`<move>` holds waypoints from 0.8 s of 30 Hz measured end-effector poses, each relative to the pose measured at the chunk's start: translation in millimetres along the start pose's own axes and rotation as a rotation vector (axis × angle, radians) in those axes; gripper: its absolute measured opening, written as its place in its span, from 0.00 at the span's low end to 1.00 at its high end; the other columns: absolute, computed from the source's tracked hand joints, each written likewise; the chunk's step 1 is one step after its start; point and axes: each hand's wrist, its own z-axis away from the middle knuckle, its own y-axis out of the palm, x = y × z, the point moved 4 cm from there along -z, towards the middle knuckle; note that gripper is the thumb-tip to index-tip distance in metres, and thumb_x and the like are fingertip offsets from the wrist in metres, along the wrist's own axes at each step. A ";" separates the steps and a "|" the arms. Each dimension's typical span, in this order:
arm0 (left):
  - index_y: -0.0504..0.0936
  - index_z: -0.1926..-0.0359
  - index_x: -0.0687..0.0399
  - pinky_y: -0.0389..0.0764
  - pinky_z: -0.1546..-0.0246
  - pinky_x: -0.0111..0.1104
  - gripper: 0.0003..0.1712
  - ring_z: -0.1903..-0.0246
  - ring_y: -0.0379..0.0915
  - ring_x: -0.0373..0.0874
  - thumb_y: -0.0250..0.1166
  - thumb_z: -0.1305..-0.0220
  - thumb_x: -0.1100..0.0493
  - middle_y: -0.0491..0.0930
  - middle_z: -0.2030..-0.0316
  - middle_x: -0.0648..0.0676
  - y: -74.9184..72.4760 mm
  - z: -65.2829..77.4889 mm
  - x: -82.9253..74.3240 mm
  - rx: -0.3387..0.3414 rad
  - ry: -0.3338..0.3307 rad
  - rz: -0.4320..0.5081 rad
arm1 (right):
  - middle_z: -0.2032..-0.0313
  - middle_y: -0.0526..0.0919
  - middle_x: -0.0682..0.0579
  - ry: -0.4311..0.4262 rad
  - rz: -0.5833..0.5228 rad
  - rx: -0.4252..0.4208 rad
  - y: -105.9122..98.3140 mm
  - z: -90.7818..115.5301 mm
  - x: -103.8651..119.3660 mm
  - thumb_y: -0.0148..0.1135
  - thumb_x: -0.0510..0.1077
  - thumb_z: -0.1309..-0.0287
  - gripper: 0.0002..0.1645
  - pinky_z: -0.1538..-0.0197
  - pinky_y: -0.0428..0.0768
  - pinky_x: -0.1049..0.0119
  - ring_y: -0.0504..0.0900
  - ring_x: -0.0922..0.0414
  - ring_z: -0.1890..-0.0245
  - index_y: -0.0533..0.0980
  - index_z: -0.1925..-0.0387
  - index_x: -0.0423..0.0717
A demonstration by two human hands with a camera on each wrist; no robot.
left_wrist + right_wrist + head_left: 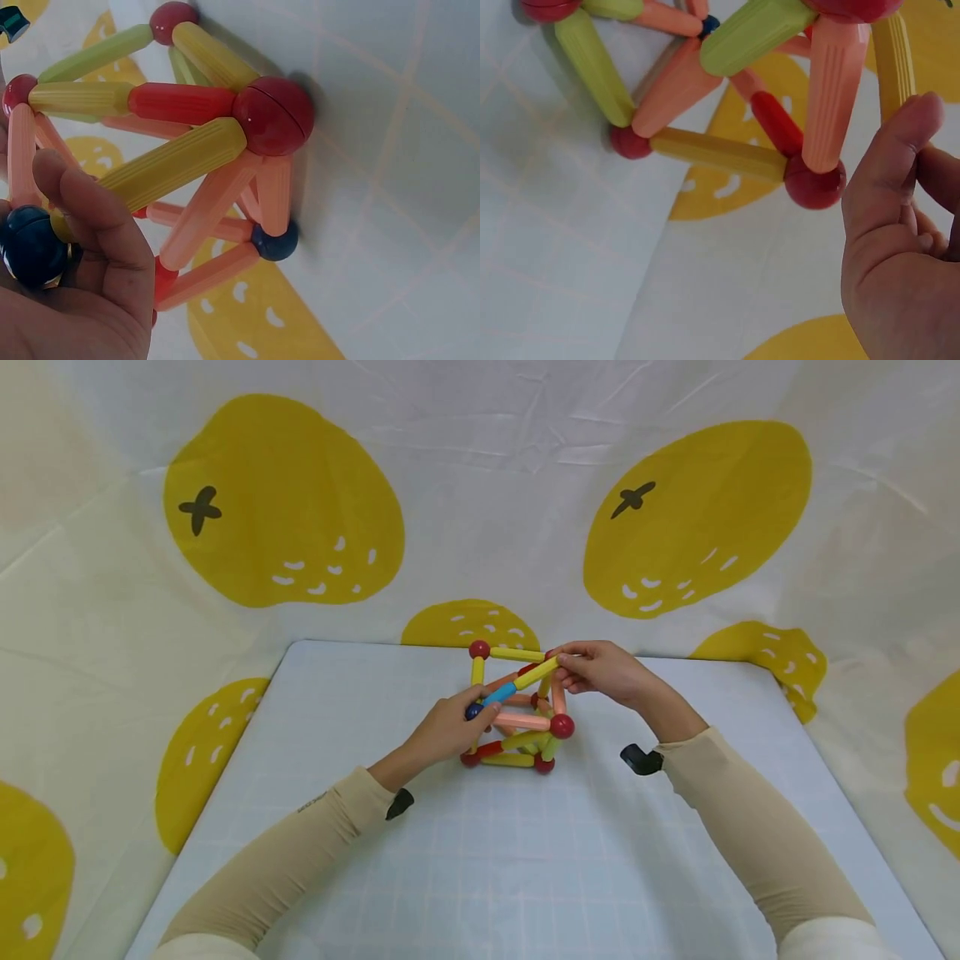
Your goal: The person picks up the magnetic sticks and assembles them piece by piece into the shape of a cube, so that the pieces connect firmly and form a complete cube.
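A cube-like frame of magnetic sticks and balls stands at the table's far side, with a red ball [562, 726] at its front right upper corner. My left hand [446, 727] grips the dark blue ball [474, 711] at the front left upper corner; the left wrist view shows fingers curled round this blue ball [34, 247]. From there a blue stick [500, 695] and a yellow stick [538, 672] run in line, slanting over the top. My right hand [603, 672] pinches the yellow stick's far end between thumb and fingers.
The pale gridded table [487, 860] spreads in front of the frame. Behind it hangs a white cloth [487, 510] printed with large yellow fruit shapes. Low on the frame are a yellow stick [507, 760] and a red ball [544, 764], close to the tabletop.
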 end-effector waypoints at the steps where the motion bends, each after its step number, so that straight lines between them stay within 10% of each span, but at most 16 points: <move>1: 0.74 0.42 0.41 0.70 0.79 0.30 0.20 0.77 0.71 0.45 0.56 0.25 0.38 0.83 0.58 0.63 -0.1 0.2 -0.3 0.000 -0.005 -0.003 | 0.61 0.83 0.48 -0.006 0.009 0.006 0.7 -1.0 0.8 0.50 0.45 0.22 0.22 0.57 0.85 0.73 0.81 0.56 0.63 0.71 0.34 0.38; 24: 0.65 0.30 0.36 0.66 0.80 0.31 0.27 0.78 0.68 0.44 0.55 0.24 0.39 0.82 0.62 0.59 -2.1 1.2 2.4 0.000 0.038 -0.007 | 0.59 0.89 0.49 -0.265 0.941 0.018 30.1 -15.9 43.6 0.65 0.44 0.32 0.19 0.57 0.84 0.62 0.81 0.55 0.66 0.80 0.42 0.43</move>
